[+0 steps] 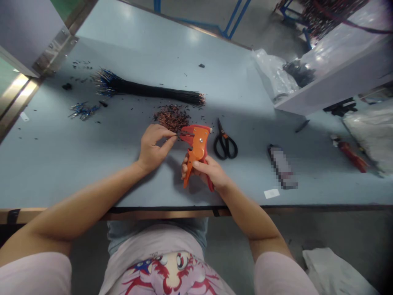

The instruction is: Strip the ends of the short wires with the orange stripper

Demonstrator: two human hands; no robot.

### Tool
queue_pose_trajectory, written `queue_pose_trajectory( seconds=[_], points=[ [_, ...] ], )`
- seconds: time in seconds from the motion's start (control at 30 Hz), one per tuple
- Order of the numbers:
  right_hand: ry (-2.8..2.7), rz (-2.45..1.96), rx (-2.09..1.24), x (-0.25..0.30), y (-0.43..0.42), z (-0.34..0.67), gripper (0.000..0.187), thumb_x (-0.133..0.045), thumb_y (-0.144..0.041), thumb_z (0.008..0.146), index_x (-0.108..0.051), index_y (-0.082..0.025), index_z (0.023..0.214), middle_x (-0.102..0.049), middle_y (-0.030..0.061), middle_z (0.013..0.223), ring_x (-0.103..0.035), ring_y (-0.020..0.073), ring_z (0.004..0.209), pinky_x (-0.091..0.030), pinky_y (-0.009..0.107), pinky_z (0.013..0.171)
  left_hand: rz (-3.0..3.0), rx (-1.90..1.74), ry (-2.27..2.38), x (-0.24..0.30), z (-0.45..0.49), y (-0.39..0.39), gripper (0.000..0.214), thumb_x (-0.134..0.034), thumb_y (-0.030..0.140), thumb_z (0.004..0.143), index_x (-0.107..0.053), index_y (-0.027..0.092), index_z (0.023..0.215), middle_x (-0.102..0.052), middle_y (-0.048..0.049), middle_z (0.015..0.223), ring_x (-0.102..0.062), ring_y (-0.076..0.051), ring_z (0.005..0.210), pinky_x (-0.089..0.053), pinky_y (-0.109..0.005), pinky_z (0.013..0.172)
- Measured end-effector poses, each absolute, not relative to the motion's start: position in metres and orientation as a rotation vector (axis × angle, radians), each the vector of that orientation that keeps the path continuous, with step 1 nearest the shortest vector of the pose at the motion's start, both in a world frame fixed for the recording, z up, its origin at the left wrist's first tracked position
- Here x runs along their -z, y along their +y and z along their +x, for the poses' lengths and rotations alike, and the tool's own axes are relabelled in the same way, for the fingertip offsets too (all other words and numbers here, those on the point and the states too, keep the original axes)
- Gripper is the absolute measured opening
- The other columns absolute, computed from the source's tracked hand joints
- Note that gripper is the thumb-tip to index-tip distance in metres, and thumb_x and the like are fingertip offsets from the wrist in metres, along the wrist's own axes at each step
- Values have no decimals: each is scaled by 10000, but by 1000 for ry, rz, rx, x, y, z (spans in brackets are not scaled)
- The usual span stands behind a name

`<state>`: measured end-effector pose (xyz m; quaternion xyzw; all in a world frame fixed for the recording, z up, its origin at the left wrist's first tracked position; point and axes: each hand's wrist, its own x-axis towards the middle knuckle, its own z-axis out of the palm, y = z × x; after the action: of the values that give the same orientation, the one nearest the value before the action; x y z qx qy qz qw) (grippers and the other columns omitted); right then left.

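- You are pinching a thin dark wire (185,135) between the thumb and forefinger (167,132) of your left hand (152,147). Your fingers are pressed together close to the wire's end, which keeps the short free length steady at the tool.
- Your right hand (211,173) is wrapping around both handles of an orange-and-red wire stripper (196,149). The handles are staying spread rather than pressed together, and the tool's mouth is facing your left hand so that it meets the wire.
- You are holding the stripper tilted over the light-blue workbench (92,172), with its handles angled toward you, which is leaving your right wrist in a natural line.
- A heap of short copper-brown wire pieces (172,118) is lying just beyond your hands, close to where you are working.
- A long bundle of black wires (147,88) is lying farther back, with its blue-tipped ends fanning out to the left.
- Black-handled scissors (225,143) are resting just right of the stripper, within reach of your right hand.
- A red-handled tool (350,155) is lying well off to your right.
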<state>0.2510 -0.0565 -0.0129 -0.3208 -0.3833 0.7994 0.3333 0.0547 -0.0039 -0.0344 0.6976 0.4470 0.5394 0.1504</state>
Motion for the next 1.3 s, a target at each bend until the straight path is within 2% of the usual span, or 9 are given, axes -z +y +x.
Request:
queue_pose_trajectory(
  seconds=[0.4,0.63,0.77,0.97,1.3],
  points=[
    [-1052,-835,-2074,11,-58,250,302,-675,-375,825,-572,-146,993,-613,50,844,-642,189,752,-561,366,669,2019,-1565,1239,32,55,-4,99,-608,277,845,-633,224,765,-656,7,746,-581,-152,760,-452,-336,757],
    [-1087,-872,-2015,8,-59,249,233,-643,-356,855,-573,-148,932,-631,37,765,-640,173,666,-554,340,605,2039,-1553,1256,33,55,-5,82,-610,271,844,-641,228,782,-663,6,762,-583,-153,774,-460,-332,763],
    [-1090,-887,-2028,10,-59,250,250,-648,-368,849,-575,-142,927,-643,39,743,-643,178,649,-549,333,576,2043,-1637,1179,33,56,-6,35,-630,225,832,-643,218,800,-662,11,764,-582,-139,759,-457,-313,747],
    [-1079,-912,-2024,9,-59,250,256,-651,-380,846,-570,-146,910,-630,28,719,-633,166,627,-544,327,585,2042,-1631,1188,33,56,-5,48,-627,241,836,-651,214,805,-661,8,771,-583,-134,757,-459,-304,738],
    [-1148,-987,-1992,8,-62,250,289,-637,-418,845,-532,-158,775,-594,-4,604,-600,145,519,-520,287,494,2072,-1622,1155,32,57,-6,36,-608,213,849,-629,204,821,-647,9,754,-566,-131,743,-437,-300,732]
  ],
)
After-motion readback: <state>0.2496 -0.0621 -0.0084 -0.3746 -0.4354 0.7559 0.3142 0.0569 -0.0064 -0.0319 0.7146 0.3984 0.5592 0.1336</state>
